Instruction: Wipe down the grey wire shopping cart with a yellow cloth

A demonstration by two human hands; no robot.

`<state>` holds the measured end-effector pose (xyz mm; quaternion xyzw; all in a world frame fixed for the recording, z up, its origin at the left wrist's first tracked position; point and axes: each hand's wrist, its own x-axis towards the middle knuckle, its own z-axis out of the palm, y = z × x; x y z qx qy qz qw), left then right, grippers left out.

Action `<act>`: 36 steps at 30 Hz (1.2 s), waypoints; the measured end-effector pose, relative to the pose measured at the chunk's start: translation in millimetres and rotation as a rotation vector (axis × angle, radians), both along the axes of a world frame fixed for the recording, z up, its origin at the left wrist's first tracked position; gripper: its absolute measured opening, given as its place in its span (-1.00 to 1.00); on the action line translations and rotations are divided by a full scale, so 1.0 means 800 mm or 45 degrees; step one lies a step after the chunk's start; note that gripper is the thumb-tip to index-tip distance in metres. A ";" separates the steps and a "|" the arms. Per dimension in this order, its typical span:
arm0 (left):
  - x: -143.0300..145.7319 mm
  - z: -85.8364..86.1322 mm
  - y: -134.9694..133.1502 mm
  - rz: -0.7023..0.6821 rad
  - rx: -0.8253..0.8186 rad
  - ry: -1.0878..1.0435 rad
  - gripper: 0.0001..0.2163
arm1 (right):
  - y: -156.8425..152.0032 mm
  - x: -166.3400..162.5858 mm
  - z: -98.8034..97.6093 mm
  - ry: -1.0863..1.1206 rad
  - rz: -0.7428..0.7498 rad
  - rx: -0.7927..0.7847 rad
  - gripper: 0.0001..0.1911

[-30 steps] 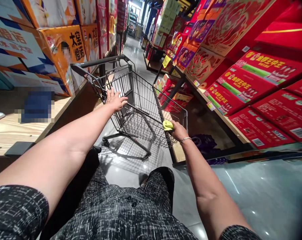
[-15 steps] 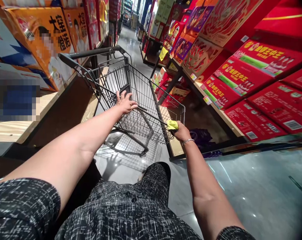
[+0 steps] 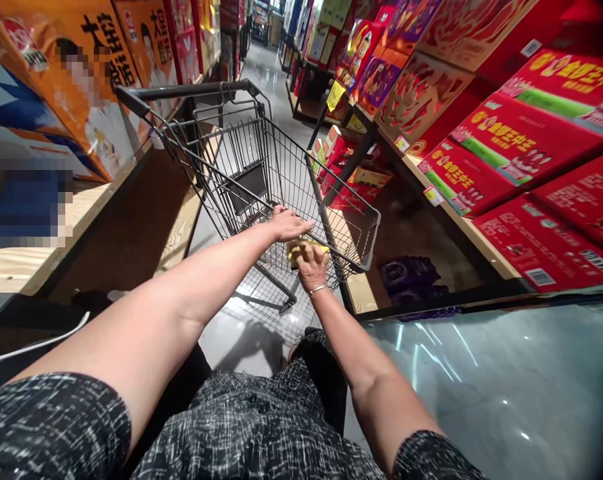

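A black wire shopping cart (image 3: 241, 167) stands in the aisle in front of me, tipped toward the left shelf. My left hand (image 3: 288, 225) lies on the cart's near wire rim, fingers curled over it. Just below it my right hand (image 3: 310, 262) presses a yellow cloth (image 3: 301, 248) against the same rim, fingers closed on the cloth. A thin bracelet circles my right wrist. Both hands almost touch.
Orange boxes (image 3: 81, 73) stand on a wooden shelf at the left. Red boxes (image 3: 521, 167) fill the slanted shelf at the right. A dark purple pack (image 3: 408, 273) lies under that shelf. The glossy floor (image 3: 481, 387) runs down the aisle behind the cart.
My right hand with the yellow cloth slid left along the cart's rim from its right corner. My left hand moved right and down along the rim, meeting the right hand.
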<state>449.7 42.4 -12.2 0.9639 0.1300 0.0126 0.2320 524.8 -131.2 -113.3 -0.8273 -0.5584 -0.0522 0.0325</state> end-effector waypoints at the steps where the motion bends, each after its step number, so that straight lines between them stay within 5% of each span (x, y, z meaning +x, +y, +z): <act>1: 0.000 0.000 0.000 0.000 0.010 0.003 -0.38 | 0.003 -0.002 -0.020 0.033 0.037 -0.074 -0.57; 5: -0.002 -0.003 -0.003 -0.028 0.095 0.008 -0.57 | -0.008 -0.003 -0.083 0.117 0.168 -0.260 -0.65; 9: -0.002 -0.006 -0.007 -0.023 0.134 0.004 -0.66 | -0.027 0.001 -0.100 0.142 0.229 -0.289 -0.78; 14: -0.002 -0.010 -0.005 -0.002 0.168 -0.031 -0.65 | -0.044 0.018 -0.047 0.123 0.262 -0.216 -0.60; 18: -0.002 -0.016 -0.001 0.020 0.152 -0.057 -0.67 | -0.078 0.042 0.026 -0.052 0.031 0.146 -0.51; 20: -0.001 -0.019 0.001 0.038 0.149 -0.065 -0.64 | -0.094 0.053 0.040 -0.118 -0.077 0.291 -0.50; 23: 0.000 -0.021 0.002 0.054 0.146 -0.070 -0.60 | -0.107 0.057 0.009 -0.062 -0.080 0.228 -0.50; 28: 0.001 -0.019 0.003 0.034 0.111 -0.057 -0.59 | -0.114 0.043 -0.109 0.086 -0.079 -0.027 -0.63; 30: 0.002 -0.018 0.004 0.033 0.109 -0.045 -0.59 | -0.117 0.039 -0.137 0.091 -0.097 -0.043 -0.73; 33: 0.003 -0.016 0.005 0.040 0.112 -0.040 -0.61 | -0.121 0.043 -0.143 0.073 -0.070 -0.023 -0.73; 36: 0.002 -0.015 0.006 0.045 0.104 -0.038 -0.61 | -0.130 0.058 -0.114 0.000 -0.053 0.067 -0.64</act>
